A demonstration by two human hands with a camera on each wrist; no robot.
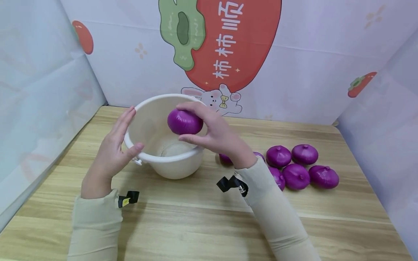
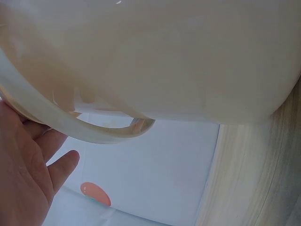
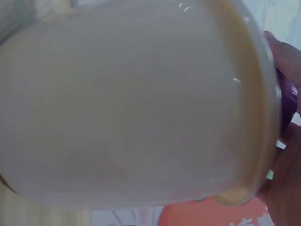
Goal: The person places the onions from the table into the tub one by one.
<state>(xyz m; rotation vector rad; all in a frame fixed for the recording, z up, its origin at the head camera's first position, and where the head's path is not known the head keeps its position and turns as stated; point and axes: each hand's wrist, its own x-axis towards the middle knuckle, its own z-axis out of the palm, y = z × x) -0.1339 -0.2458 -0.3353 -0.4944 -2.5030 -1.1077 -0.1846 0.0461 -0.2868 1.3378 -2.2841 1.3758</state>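
Note:
My right hand (image 1: 212, 128) holds a purple onion (image 1: 184, 122) between thumb and fingers, over the mouth of a white plastic bucket (image 1: 176, 168). In the right wrist view the bucket wall (image 3: 127, 108) fills most of the picture, and the onion (image 3: 288, 100) shows only partly beyond the rim. My left hand (image 1: 112, 152) rests against the left side of the bucket's rim, fingers extended and thumb at the near edge. The left wrist view shows that hand (image 2: 26, 165) beside the rim, its fingers partly hidden behind it.
To the right on the wooden table (image 1: 183, 224) lies a group of several purple onions (image 1: 296, 176), some partly hidden by my right forearm. Behind stands a white printed backdrop (image 1: 313, 72) with a red persimmon picture. Pale side panels (image 1: 32, 90) border the table.

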